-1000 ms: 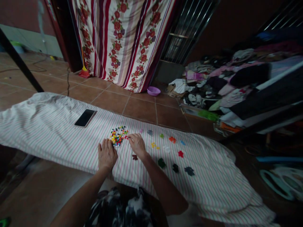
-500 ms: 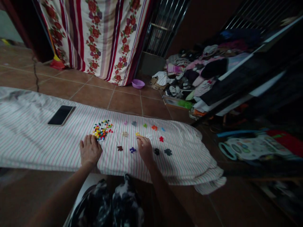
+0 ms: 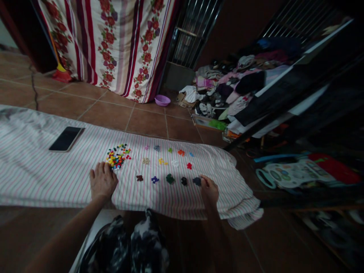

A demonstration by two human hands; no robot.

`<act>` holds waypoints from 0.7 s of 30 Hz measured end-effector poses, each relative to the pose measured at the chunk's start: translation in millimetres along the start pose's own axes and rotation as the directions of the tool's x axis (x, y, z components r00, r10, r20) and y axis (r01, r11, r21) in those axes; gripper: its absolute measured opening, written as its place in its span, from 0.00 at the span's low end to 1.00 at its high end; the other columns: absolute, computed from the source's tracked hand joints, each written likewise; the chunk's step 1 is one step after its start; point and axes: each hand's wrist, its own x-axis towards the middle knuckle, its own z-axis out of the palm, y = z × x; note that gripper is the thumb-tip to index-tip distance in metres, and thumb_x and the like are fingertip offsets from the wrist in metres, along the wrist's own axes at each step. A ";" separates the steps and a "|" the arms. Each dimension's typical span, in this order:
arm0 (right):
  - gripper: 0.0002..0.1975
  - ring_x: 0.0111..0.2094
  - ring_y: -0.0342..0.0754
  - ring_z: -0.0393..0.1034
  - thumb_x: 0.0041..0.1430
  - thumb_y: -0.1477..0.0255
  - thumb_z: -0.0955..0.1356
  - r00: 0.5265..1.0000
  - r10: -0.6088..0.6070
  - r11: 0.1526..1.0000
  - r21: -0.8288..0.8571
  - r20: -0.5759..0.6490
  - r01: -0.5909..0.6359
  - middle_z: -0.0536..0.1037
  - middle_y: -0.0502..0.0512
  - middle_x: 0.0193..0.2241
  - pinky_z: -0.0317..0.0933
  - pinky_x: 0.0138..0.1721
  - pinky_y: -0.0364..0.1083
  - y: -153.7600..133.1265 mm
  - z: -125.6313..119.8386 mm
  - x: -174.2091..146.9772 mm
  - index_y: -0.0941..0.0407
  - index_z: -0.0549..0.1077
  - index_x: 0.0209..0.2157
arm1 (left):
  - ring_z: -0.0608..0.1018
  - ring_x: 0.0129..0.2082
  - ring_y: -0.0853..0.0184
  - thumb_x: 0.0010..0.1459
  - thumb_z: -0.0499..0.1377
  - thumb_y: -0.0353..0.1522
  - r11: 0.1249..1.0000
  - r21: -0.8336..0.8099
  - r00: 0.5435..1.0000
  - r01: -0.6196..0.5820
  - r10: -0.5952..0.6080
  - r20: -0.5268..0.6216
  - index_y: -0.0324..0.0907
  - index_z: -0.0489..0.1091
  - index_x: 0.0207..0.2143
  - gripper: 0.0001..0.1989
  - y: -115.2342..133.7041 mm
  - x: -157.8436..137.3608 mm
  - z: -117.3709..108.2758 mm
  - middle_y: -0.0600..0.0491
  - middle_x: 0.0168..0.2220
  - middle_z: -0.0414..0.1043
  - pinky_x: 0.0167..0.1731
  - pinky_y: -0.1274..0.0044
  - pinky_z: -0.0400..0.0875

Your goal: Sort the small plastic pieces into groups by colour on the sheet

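Note:
My left hand [image 3: 103,181] lies flat, fingers spread, on the striped cloth at the near edge of a mixed pile of small coloured pieces [image 3: 116,160]. Thumb and forefinger of my right hand [image 3: 209,189] are pinched beside the dark grey pieces [image 3: 196,181]; whether a piece is between them is too small to tell. Small heaps sorted by colour lie in rows: brown [image 3: 139,178], dark blue [image 3: 154,179], green [image 3: 170,178], black [image 3: 184,181], beige [image 3: 146,161], yellow [image 3: 161,161], white [image 3: 174,163], red [image 3: 189,166], orange [image 3: 181,152], grey [image 3: 157,148].
A phone [image 3: 66,139] rests at the left on the striped cloth [image 3: 57,178]. Beyond the cloth's far edge, a purple basin [image 3: 162,100] stands on the tiled floor. Heaped clothes [image 3: 227,89] fill the back right, and a dark slanting bar [image 3: 241,140] reaches the cloth's right end.
My right hand has moved right, from the yellow pieces to the dark grey ones, uncovering the green heap. My left hand stays by the mixed pile. The view has shifted slightly.

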 end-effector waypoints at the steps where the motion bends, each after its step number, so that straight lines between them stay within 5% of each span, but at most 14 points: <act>1: 0.21 0.37 0.53 0.72 0.56 0.61 0.58 1.000 -0.014 1.000 -0.007 0.010 0.014 0.80 0.60 0.35 0.63 0.45 0.53 4.2 1.5 0.4 0.57 0.77 0.35 | 0.65 0.57 0.50 0.58 0.46 0.32 1.000 0.001 1.000 0.001 -0.001 -0.002 0.31 0.64 0.51 0.21 0.0 -0.1 0.1 0.34 0.53 0.66 0.55 0.58 0.56; 7: 0.20 0.39 0.52 0.73 0.55 0.65 0.57 0.988 -0.101 0.995 -0.004 0.118 0.102 0.80 0.60 0.36 0.63 0.46 0.52 16.9 16.7 -1.8 0.58 0.77 0.33 | 0.66 0.56 0.50 0.58 0.46 0.33 1.000 0.020 1.000 -0.007 0.007 -0.001 0.31 0.64 0.50 0.21 -0.4 0.5 0.8 0.35 0.52 0.67 0.54 0.59 0.57; 14: 0.23 0.39 0.53 0.72 0.58 0.62 0.56 0.997 0.021 1.000 -0.010 0.068 -0.020 0.79 0.60 0.37 0.63 0.45 0.51 18.8 21.8 -7.3 0.57 0.77 0.39 | 0.65 0.57 0.51 0.58 0.46 0.32 0.999 0.049 1.000 -0.014 0.014 -0.010 0.31 0.63 0.50 0.21 -2.2 -0.7 3.8 0.36 0.52 0.66 0.55 0.60 0.55; 21: 0.21 0.40 0.54 0.70 0.59 0.57 0.61 0.978 -0.198 0.980 0.041 0.071 0.196 0.78 0.63 0.37 0.62 0.46 0.54 16.9 32.2 -3.8 0.58 0.76 0.36 | 0.65 0.56 0.51 0.59 0.46 0.32 0.998 0.054 1.000 -0.010 0.010 -0.001 0.31 0.64 0.50 0.20 -1.0 -0.5 1.5 0.36 0.52 0.66 0.55 0.60 0.55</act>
